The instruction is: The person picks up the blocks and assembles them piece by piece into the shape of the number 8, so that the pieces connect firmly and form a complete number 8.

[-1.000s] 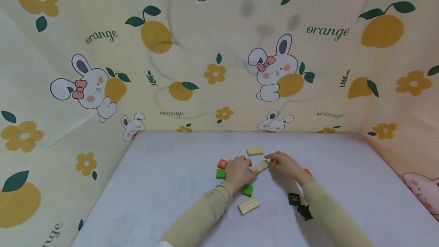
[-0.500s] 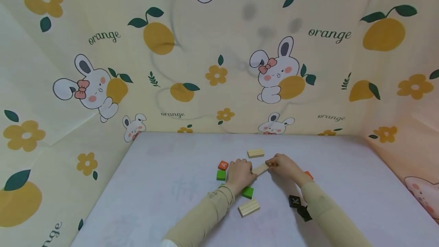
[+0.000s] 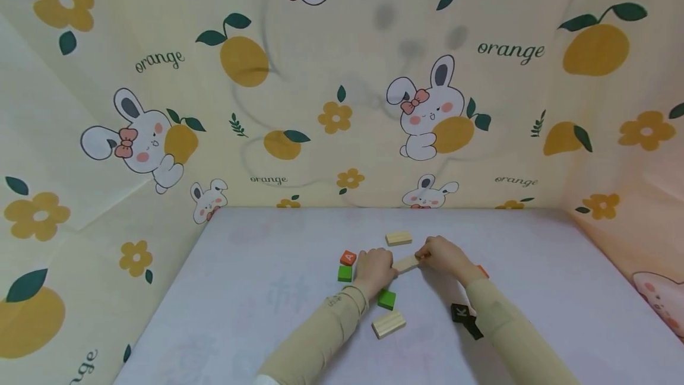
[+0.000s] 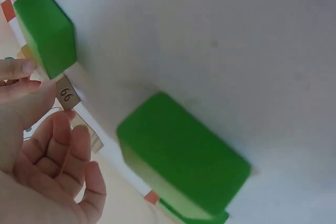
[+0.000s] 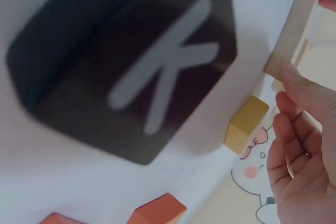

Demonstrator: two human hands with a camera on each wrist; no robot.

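Note:
A thin wooden block [image 3: 406, 264] spans the gap between both hands over the middle of the table. My left hand [image 3: 375, 269] pinches its left end; the left wrist view shows the number on that end face [image 4: 67, 93] by the thumb and curled fingers. At the other end, my right hand [image 3: 442, 256] pinches the block, its thumb [image 5: 296, 80] along the near edge in the right wrist view. Just behind the hands lies a second wooden block [image 3: 398, 238], and a third wooden block [image 3: 389, 324] sits in front.
Left of the left hand are an orange letter block [image 3: 348, 258] and a green block [image 3: 345, 273]; another green block [image 3: 386, 299] is below it. A black K block [image 3: 460, 313] and a black piece [image 3: 472, 327] lie beside the right sleeve. A yellow block [image 5: 247, 124] stands near the right hand.
My left fingers and thumb have drawn in around the block's left end, and my right fingers have closed at its right end. The block has turned slightly, lying less steeply across the head view.

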